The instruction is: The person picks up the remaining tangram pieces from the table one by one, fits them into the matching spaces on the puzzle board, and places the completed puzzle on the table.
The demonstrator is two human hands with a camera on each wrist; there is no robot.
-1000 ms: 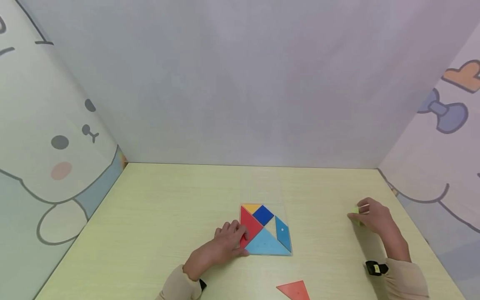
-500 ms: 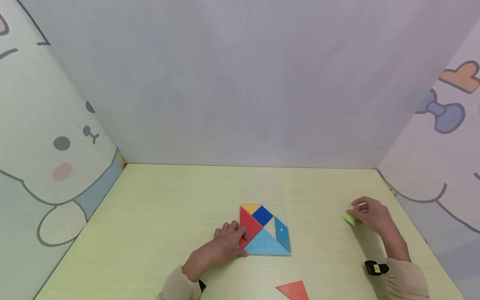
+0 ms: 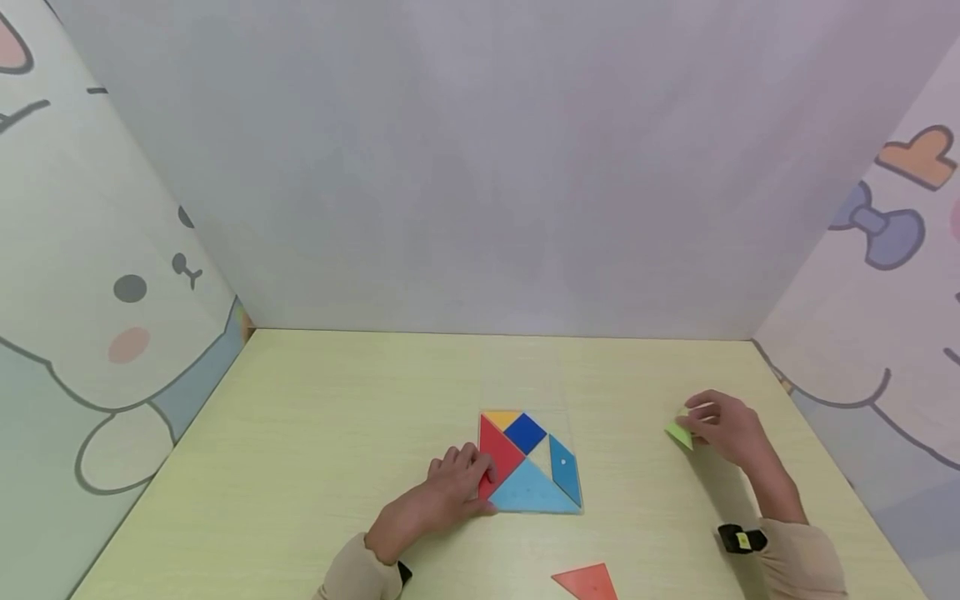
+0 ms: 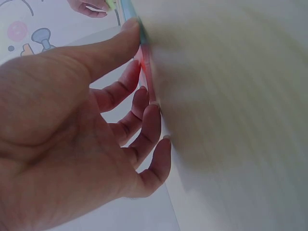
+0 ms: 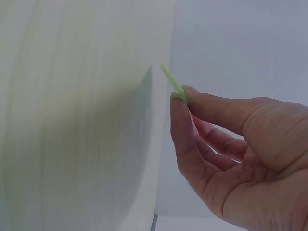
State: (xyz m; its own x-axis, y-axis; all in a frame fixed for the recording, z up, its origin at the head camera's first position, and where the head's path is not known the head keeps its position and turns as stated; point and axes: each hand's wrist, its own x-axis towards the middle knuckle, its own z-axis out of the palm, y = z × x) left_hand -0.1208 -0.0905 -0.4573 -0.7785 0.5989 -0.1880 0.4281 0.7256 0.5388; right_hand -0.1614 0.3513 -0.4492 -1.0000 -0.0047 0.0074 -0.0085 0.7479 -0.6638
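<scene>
My right hand (image 3: pixel 726 429) pinches a small green tangram piece (image 3: pixel 680 435) between thumb and fingers, over the right of the table. In the right wrist view that piece appears nearly edge-on, tilted, with its shadow on the tabletop. My left hand (image 3: pixel 448 487) rests at the left side of a tangram, its fingers loosely bent and touching the large red triangle (image 3: pixel 500 450). Its thumb lies by the corner of the light blue triangle (image 3: pixel 534 490). Around them lie a dark blue square (image 3: pixel 526 433), a yellow piece (image 3: pixel 499 419) and a blue parallelogram (image 3: pixel 565 471). Bare ground shows between square and parallelogram.
A loose red triangle (image 3: pixel 590 581) lies at the near edge of the view. The pale wooden table (image 3: pixel 360 392) is bordered by a plain back wall (image 3: pixel 480 167) and cartoon-printed side panels, left and right.
My right hand has moved a little to the left with the green piece, which has turned to show more of its face. My left hand has stayed on the tangram.
</scene>
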